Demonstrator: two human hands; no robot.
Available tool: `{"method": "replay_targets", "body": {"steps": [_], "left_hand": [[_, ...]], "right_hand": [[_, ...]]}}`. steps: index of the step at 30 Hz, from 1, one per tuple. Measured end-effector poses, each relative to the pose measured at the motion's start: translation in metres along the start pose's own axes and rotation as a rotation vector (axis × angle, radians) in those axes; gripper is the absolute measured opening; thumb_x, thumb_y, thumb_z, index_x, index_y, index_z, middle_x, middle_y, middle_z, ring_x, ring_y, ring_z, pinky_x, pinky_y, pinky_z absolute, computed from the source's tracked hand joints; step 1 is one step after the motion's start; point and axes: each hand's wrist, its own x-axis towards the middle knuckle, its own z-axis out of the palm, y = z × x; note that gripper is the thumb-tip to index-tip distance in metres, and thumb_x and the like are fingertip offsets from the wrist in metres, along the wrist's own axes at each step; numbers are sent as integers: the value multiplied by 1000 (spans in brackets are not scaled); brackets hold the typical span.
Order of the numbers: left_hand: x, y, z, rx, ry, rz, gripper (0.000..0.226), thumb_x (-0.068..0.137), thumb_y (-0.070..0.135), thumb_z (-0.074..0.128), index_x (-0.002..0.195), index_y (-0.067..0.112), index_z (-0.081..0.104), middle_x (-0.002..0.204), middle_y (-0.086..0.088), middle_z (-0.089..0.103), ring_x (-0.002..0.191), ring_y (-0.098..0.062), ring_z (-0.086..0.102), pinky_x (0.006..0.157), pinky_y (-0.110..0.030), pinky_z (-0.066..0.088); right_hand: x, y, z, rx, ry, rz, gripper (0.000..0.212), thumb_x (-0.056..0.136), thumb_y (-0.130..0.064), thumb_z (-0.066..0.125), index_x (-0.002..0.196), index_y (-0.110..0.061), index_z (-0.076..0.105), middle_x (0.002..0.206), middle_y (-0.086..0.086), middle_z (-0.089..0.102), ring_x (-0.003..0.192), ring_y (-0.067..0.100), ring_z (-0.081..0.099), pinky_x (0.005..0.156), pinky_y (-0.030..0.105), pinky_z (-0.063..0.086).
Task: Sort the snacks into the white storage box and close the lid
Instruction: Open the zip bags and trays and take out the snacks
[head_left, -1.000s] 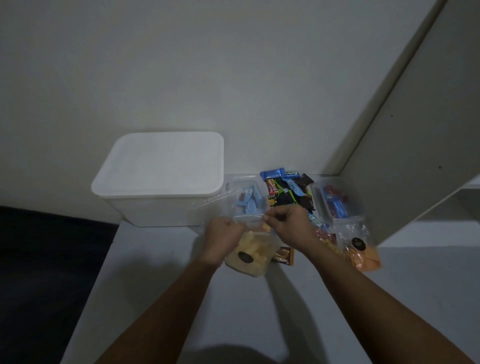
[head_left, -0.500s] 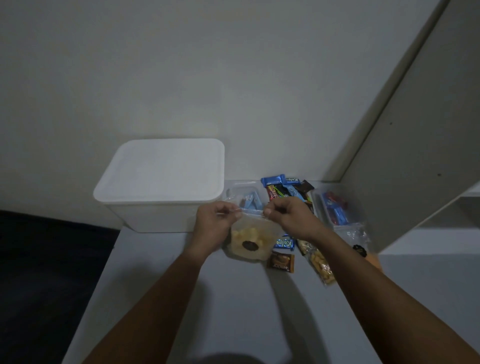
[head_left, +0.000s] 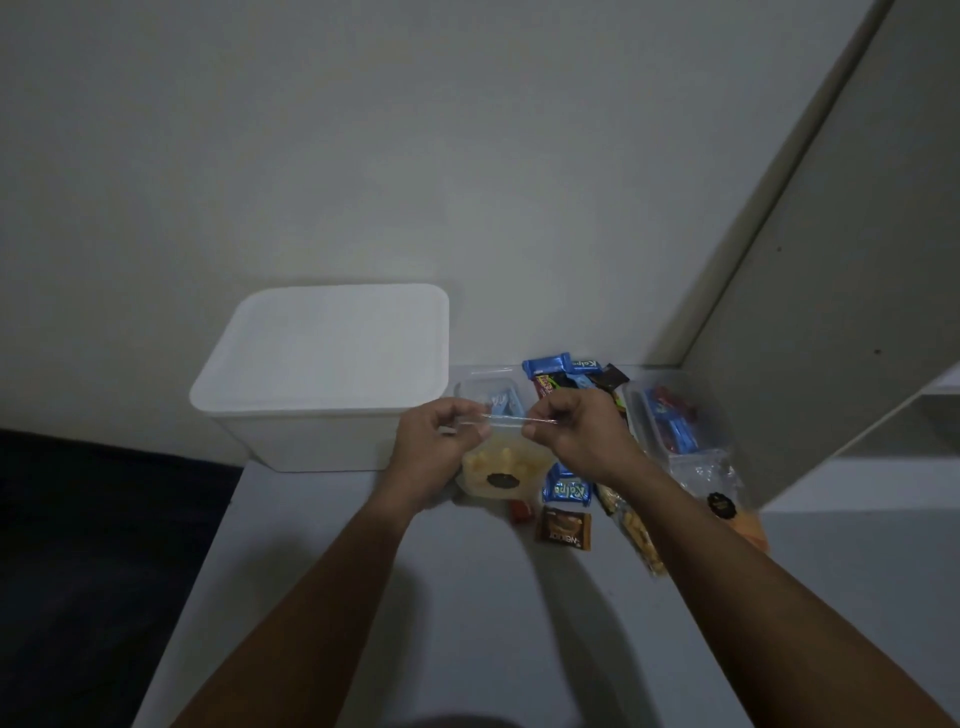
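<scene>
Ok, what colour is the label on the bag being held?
Dark, black-looking oval label on the clear bag of yellow snacks; head view.

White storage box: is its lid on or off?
On. The lid lies flat over the white storage box, covering its whole top.

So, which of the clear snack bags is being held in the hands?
The clear bag of yellow pieces; both hands pinch its top edge, the others lie on the table.

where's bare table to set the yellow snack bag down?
Free: the wide table strip between the forearms, nearer the person than the brown wrapper; also the strip in front of the white storage box. Crowded: right of the bag, where wrappers and clear tubs pile to the wall.
</scene>
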Motion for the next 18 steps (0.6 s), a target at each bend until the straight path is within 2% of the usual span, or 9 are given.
{"method": "replay_targets", "body": {"steps": [2,6,9,11,16,18], "left_hand": [[2,0,1,37,31,9,9,81,2,70,90,0,72,89,-5,68,72,-9,63,50,-10,47],[7,-3,2,95,86,53,4,79,5,74,81,8,73,75,9,69,71,-6,63,61,-9,49],[8,-4,3,107,103,55,3,78,7,75,81,8,74,78,3,71,76,-15,65,71,-24,54],[8,-4,4,106,102,54,4,78,7,75,80,10,74,78,1,71,77,-18,65,74,-31,54],[7,-2,4,100,45,45,7,79,6,73,77,13,71,75,3,67,67,-8,60,61,-18,48],[8,-3,2,79,-12,39,4,78,7,74,80,11,72,77,0,68,68,-8,61,60,-19,48]], "right_hand": [[1,0,1,-4,0,0,5,78,-12,77,76,-16,75,75,0,71,75,17,66,73,33,56],[1,0,1,19,-16,-8,4,78,-14,77,78,-13,73,77,4,72,77,22,68,73,38,57],[1,-1,2,35,-11,-11,5,79,-13,77,78,-15,72,74,1,70,70,15,63,71,35,54],[1,-2,3,22,-2,-19,8,79,-14,77,76,-18,71,73,1,68,70,16,62,69,34,53],[2,-4,3,-13,45,-22,15,78,-10,77,72,-21,70,72,-1,68,70,15,61,67,28,52],[2,-6,1,-10,36,-34,13,79,-10,76,73,-20,71,70,-4,66,68,11,60,65,25,49]]}}
